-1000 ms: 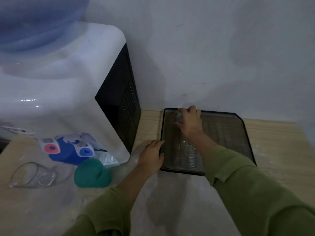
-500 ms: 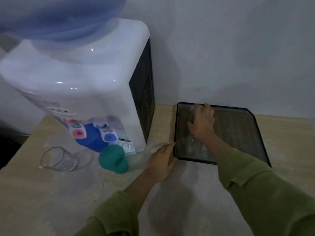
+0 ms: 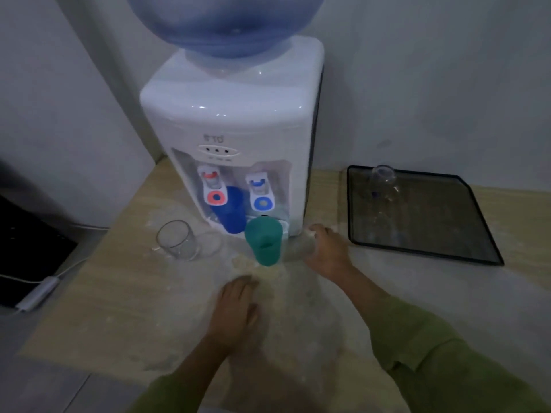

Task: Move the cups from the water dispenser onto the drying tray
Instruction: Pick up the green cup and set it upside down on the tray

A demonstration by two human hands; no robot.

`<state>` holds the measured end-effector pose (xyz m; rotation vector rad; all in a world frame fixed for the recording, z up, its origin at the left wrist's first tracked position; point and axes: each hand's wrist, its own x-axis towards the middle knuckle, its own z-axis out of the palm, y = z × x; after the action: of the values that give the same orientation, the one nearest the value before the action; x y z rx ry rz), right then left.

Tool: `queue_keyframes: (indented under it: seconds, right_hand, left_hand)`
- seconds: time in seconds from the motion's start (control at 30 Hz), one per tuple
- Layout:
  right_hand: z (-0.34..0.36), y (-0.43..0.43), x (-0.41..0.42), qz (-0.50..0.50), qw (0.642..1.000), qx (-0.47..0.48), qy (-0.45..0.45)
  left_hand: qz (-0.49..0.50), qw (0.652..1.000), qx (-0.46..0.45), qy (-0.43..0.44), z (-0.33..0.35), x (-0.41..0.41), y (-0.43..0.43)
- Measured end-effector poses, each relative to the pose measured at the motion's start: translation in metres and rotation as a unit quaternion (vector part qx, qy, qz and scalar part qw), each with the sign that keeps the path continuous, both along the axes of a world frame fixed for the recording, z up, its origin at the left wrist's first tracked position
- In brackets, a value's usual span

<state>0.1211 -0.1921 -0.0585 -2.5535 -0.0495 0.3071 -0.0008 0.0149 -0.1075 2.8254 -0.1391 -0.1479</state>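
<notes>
A white water dispenser (image 3: 238,114) stands at the back of the table. Under its red tap stands a blue cup (image 3: 230,211). A green cup (image 3: 264,241) sits just in front of the dispenser's drip ledge. To the left a clear glass (image 3: 176,239) stands on the table. A clear glass cup (image 3: 383,181) stands at the far left corner of the black mesh drying tray (image 3: 465,251). My right hand (image 3: 329,251) hovers empty, fingers apart, just right of the green cup. My left hand (image 3: 237,311) rests flat on the table in front of the green cup.
A large blue water bottle (image 3: 223,22) tops the dispenser. A white cable and adapter (image 3: 38,293) lie at the table's left edge beside a dark object (image 3: 26,248). The wall runs close behind the dispenser and tray.
My right hand has let go of the clear glass cup on the tray and moved left beside the green cup. My left hand has left the tray's edge and dropped toward me.
</notes>
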Motion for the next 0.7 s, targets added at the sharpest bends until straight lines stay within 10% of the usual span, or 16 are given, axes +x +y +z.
queue_keyframes:
  seconds: [0.3, 0.7]
  right_hand:
    - [-0.009, 0.068, -0.028, -0.087, 0.96, 0.244, 0.105]
    - [-0.011, 0.089, -0.021, -0.146, 0.947, 0.278, 0.07]
  left_hand:
    - [0.091, 0.983, 0.073, 0.144, 0.004, 0.008, 0.03]
    - [0.09, 0.981, 0.062, 0.159, 0.0, 0.01, 0.035]
